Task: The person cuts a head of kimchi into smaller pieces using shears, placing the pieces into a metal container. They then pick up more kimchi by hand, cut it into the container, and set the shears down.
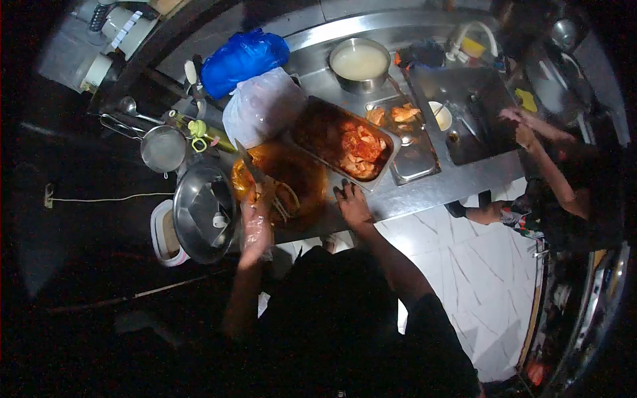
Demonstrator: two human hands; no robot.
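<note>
My left hand (257,212), in a clear plastic glove, is closed around a knife (247,161), its blade pointing away from me. Below it is a round orange-stained board or tray (308,179) with a wet look. Pale curved strips (286,200) lie beside this hand; I cannot make out what they are. My right hand (353,204) is bare, its fingers apart on the counter edge near the corner of a deep metal pan (393,156). Red-sauced pieces of food (361,152), perhaps meat, lie in that pan.
A white bag (262,106) and blue bag (245,61) stand behind the board. A pot of pale liquid (359,63), a sink (488,99) and a co-worker's hands (524,126) are rightward. A steel bowl (204,212) and strainer (163,148) sit left.
</note>
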